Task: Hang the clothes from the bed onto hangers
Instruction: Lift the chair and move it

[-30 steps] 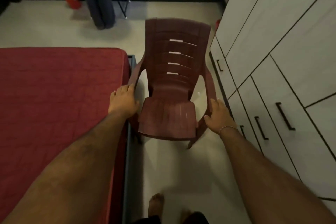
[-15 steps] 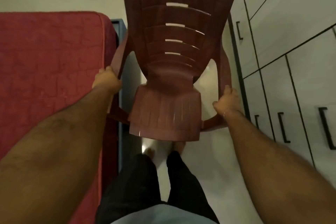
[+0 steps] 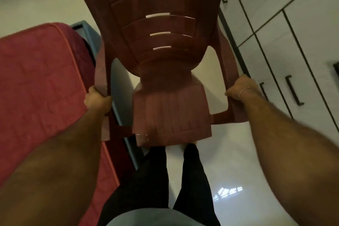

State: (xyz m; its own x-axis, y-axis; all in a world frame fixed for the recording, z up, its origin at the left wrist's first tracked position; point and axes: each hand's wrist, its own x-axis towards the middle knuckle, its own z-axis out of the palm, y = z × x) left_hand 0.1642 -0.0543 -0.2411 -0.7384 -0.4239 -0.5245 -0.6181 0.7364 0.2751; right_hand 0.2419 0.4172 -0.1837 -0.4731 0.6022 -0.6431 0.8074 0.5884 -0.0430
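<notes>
A maroon plastic armchair (image 3: pixel 165 42) fills the middle of the view, lifted close in front of me with its seat above my feet. My left hand (image 3: pixel 97 100) grips its left armrest and my right hand (image 3: pixel 241 89) grips its right armrest. The bed (image 3: pixel 40 88) with a red quilted cover lies on the left. No clothes or hangers are in view.
A white wardrobe (image 3: pixel 293 33) with black handles and drawers lines the right side. The bed's grey frame edge (image 3: pixel 88 31) runs beside the chair. A narrow strip of pale floor (image 3: pixel 229 161) lies between bed and wardrobe, where my legs stand.
The chair has been lifted off the floor and brought closer to me. Both hands stayed on the armrests, and my view has tilted further down.
</notes>
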